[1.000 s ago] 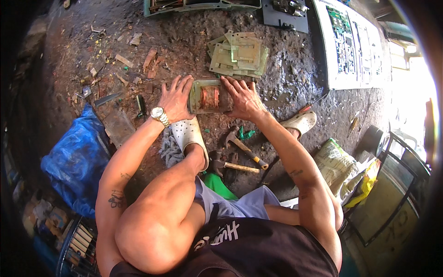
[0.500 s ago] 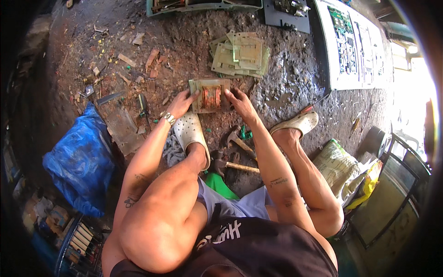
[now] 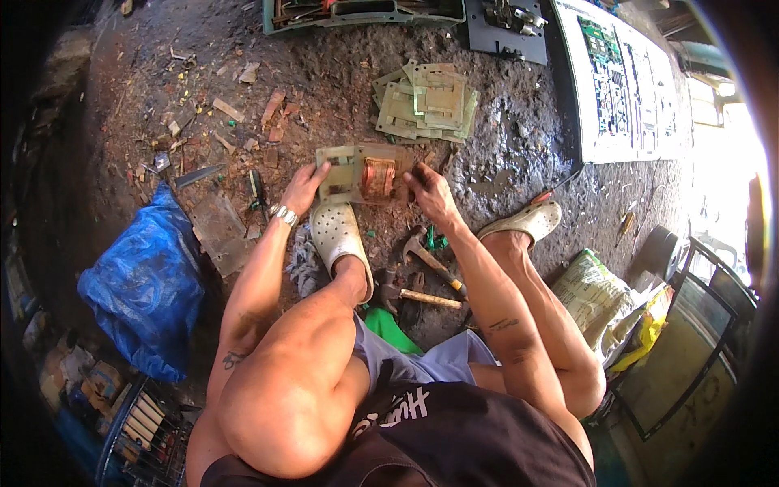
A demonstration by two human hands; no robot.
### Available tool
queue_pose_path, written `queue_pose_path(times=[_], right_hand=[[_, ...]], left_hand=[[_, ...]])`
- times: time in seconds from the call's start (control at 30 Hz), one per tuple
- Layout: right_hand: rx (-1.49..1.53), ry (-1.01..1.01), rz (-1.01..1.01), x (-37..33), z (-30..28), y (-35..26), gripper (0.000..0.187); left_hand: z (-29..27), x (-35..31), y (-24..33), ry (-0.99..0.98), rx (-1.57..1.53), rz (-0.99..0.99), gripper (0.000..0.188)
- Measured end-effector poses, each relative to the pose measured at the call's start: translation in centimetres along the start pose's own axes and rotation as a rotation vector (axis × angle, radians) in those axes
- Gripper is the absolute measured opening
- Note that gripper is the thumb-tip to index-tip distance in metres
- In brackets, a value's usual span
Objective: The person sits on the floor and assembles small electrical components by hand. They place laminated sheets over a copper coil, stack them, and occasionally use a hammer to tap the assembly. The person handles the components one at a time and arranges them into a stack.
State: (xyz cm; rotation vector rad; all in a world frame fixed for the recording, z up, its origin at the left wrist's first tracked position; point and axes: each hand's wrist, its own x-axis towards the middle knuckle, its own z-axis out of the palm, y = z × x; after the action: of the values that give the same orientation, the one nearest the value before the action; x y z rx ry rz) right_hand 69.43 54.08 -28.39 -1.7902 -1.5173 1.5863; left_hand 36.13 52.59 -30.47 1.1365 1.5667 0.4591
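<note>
Coil (image 3: pixel 378 178) looks partway worked: slotted pale plate (image 3: pixel 337 182), stiff and translucent, juts left of it; similar flat plates (image 3: pixel 426 103) piled loosely beyond it. Left hand (image 3: pixel 301 191) pinches that plate; right hand (image 3: pixel 435 197), brownish frame (image 3: pixel 400 188) right of coil. Windings coppery, boxy. Amount left: can't tell.

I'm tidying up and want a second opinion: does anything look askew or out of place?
Yes. The stacked greenish plates lie fanned unevenly, corners jutting in different directions. To their left, loose scraps litter the dirty ground. By the left hand, a slotted plate sticks out sideways past the copper-coloured coil.
</note>
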Motion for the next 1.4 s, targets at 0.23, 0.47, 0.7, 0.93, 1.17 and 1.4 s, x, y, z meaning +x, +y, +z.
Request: queue_pose_path(times=[0.23, 0.47, 0.7, 0.93, 1.17, 1.4], right_hand=[[0.169, -0.037, 0.113, -0.6, 0.8, -0.9, 0.059], [0.225, -0.098, 0.171, -0.7, 2.1, -1.3, 0.062], [0.289, -0.056, 0.341, -1.1, 1.1, -1.1, 0.068], [-0.025, 0.096, 0.052, -2.1, 1.8, -2.5, 0.054], [-0.078, 0.098, 0.046, -1.0, 1.4, -2.4, 0.046], [0.002, 0.041, 0.044, 0.2, 0.5, -2.5, 0.056]], left_hand=[[-5.8, -0.8, 2.7, 0.207, -0.413, 0.027, 0.056], [1.9, 11.4, 13.3, 0.165, 0.454, 0.294, 0.086], [1.8, 5.5, 7.0, -0.122, 0.497, 0.252, 0.075], [4.1, 1.5, 5.0, -0.027, 0.374, 0.209, 0.048], [4.5, 0.9, 3.5, 0.149, 0.168, 0.191, 0.048], [3.3, 2.4, 4.4, 0.0, 0.308, 0.214, 0.037]])
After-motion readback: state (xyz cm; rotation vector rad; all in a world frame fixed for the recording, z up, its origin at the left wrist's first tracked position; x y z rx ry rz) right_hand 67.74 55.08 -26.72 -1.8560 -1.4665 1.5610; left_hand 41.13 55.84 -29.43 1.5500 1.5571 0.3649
